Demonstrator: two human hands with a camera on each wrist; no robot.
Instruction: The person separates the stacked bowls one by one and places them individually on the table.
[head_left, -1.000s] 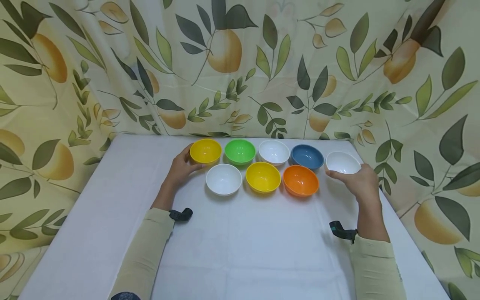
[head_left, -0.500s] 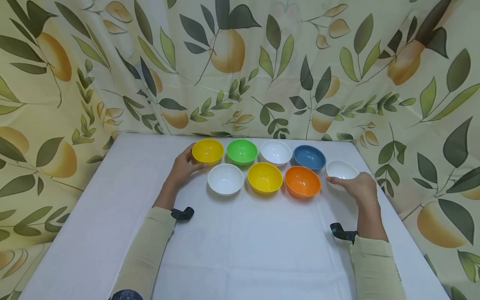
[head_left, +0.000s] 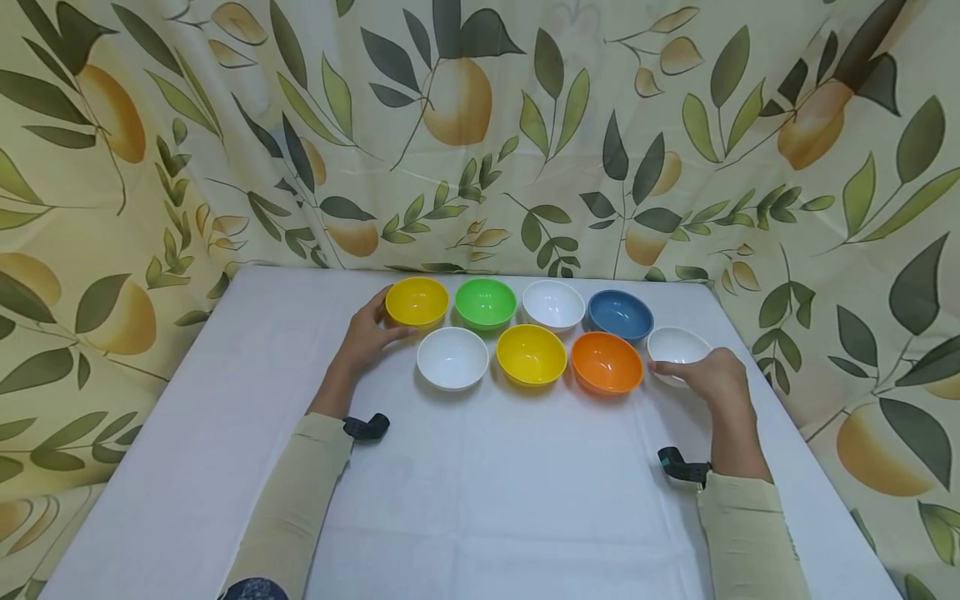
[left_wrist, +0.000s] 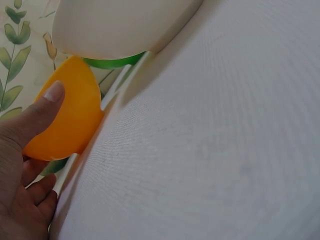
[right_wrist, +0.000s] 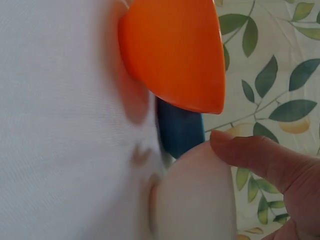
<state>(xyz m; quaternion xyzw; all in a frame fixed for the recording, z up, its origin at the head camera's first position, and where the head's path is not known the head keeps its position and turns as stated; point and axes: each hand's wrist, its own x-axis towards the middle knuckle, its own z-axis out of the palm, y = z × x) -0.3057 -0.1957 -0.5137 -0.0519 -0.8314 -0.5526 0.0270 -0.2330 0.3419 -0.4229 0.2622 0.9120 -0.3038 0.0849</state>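
At the far left end of the back row, my left hand holds a yellow bowl. The left wrist view shows my thumb on the side of that bowl, with fingers curled beyond and below it. My right hand grips a white bowl at the row's right end. Its thumb lies at the white bowl's rim in the right wrist view; the other fingers are mostly hidden. Beside this bowl are an orange bowl and a blue bowl.
A green bowl and another white bowl complete the back row. In front sit a white bowl and a second yellow bowl. All stand on a white-covered table, with a patterned curtain behind.
My right hand has brought the white bowl slightly left and toward me, closer to the orange and blue bowls. My left hand keeps its place at the yellow bowl.
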